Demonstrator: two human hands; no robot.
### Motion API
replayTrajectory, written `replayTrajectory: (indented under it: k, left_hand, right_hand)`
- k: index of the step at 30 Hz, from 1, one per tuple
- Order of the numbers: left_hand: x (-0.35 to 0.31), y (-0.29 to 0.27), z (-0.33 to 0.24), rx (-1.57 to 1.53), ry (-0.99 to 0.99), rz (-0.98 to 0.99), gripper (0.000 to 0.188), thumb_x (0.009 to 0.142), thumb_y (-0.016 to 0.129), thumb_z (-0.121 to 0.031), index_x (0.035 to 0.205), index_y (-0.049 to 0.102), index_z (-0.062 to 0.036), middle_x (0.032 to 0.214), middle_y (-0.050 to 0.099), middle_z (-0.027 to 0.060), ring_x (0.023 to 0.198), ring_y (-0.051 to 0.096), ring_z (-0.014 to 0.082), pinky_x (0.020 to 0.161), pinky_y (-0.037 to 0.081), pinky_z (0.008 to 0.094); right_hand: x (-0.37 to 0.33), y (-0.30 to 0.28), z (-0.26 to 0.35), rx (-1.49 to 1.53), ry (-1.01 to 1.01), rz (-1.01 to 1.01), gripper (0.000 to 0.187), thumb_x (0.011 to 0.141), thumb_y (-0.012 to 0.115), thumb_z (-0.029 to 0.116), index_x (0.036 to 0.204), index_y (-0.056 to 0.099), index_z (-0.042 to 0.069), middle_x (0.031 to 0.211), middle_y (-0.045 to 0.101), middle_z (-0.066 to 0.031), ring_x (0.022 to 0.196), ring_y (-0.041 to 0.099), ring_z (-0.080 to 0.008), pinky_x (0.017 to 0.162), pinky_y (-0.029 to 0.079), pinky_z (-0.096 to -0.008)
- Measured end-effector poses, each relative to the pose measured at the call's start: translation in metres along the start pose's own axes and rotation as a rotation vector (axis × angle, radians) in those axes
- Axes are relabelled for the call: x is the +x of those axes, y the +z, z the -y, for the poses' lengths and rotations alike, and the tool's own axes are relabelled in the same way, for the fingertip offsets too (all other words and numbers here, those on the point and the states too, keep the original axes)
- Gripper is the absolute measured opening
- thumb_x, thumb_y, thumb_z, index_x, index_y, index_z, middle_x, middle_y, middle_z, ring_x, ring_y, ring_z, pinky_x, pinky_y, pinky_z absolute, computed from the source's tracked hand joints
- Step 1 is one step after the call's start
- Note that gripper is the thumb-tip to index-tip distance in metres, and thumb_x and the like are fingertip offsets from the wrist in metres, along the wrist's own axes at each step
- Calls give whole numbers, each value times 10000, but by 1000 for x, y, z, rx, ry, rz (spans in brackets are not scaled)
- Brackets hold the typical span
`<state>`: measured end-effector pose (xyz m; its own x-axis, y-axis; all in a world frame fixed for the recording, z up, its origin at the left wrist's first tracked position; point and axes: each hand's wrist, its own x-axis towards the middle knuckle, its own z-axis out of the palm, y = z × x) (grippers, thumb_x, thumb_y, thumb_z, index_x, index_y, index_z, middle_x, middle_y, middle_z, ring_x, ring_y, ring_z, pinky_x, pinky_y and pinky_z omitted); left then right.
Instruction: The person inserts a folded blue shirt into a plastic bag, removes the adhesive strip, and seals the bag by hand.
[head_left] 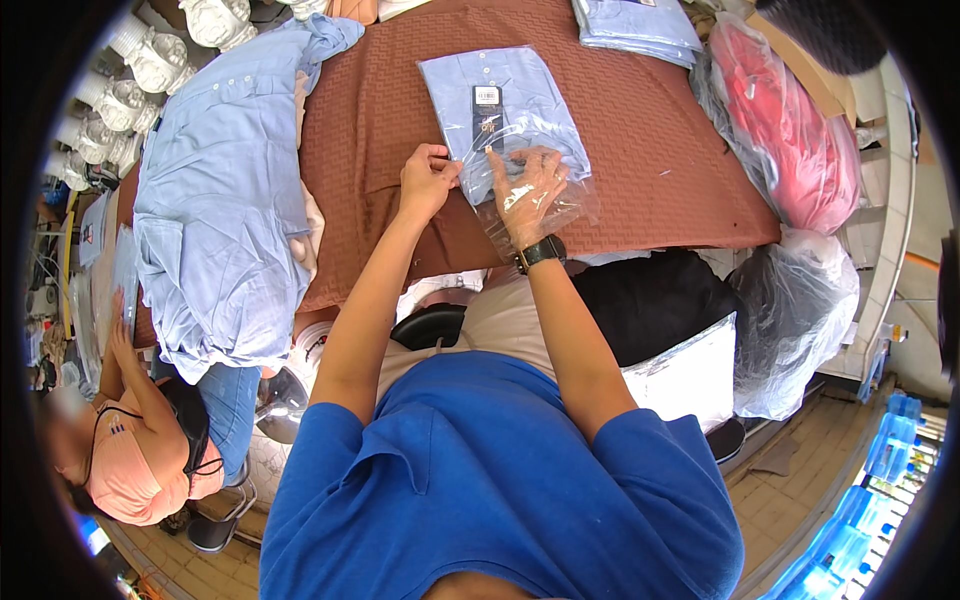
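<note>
Shirt (535, 105): pale blue, folded, dark tag (487, 118)
Clear bag (578, 200): around shirt, wrinkled
Place: surface (660, 195), twelve o'clock
Left hand (428, 185): fingers curled, cannot tell if pinching
Right hand (530, 195): fingers spread

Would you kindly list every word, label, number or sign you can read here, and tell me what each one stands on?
Nothing can be quoted with certainty.
Tag, dark, on the bagged shirt: gold print, too small to read.
Sticker, white with a barcode, on that tag: characters too small to read.
No other text can be made out.
</note>
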<state>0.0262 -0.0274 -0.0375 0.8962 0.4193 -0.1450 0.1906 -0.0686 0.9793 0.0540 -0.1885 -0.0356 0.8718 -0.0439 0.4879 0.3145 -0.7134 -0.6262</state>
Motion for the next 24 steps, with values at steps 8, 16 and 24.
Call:
replayTrajectory:
  k: [8, 16, 24]
  left_hand:
    - [0, 0, 0, -9, -8, 3, 346, 889, 763, -33, 1173, 605, 86, 919, 728, 142, 744, 708, 162, 659, 582, 280]
    - [1, 1, 2, -9, -12, 5, 334, 889, 759, -26, 1166, 608, 85, 916, 729, 139, 747, 708, 162, 661, 584, 282]
    - [0, 2, 0, -15, -4, 6, 329, 889, 761, -29, 1162, 612, 79, 913, 729, 135, 747, 705, 157, 661, 582, 279]
  right_hand:
    - [-6, -3, -6, 60, -65, 10, 211, 830, 806, 346, 964, 749, 193, 1246, 502, -158, 1175, 438, -407, 996, 355, -562]
    - [-9, -5, -7, 39, -147, 48, 291, 854, 770, 280, 1144, 785, 299, 1358, 466, -164, 1245, 386, -423, 1065, 309, -582]
    - [-11, 0, -11, -1, -172, 47, 361, 893, 722, 318, 1253, 740, 307, 1365, 454, -180, 1259, 388, -438, 1087, 285, -608]
